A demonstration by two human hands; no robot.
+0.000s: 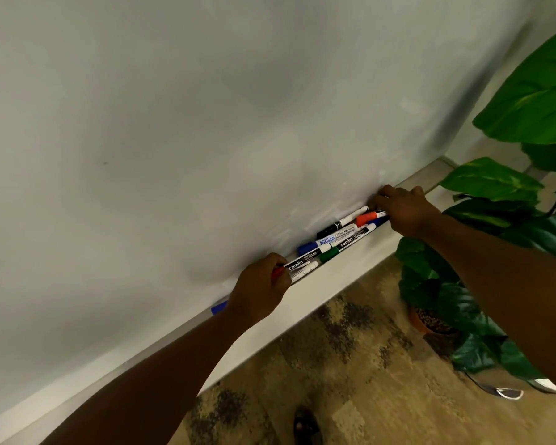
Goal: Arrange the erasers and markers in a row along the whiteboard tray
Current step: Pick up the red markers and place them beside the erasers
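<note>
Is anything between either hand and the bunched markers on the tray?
Nothing visible does. The left hand already touches one end of the marker bunch and the right hand the other, on the whiteboard tray. A blue cap shows beyond the left hand; the plant stands clear.

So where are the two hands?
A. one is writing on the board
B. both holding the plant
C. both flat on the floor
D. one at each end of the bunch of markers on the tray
D: the left hand is at the lower-left end and the right hand is at the upper-right end of the bunch of markers lying along the whiteboard tray.
</note>
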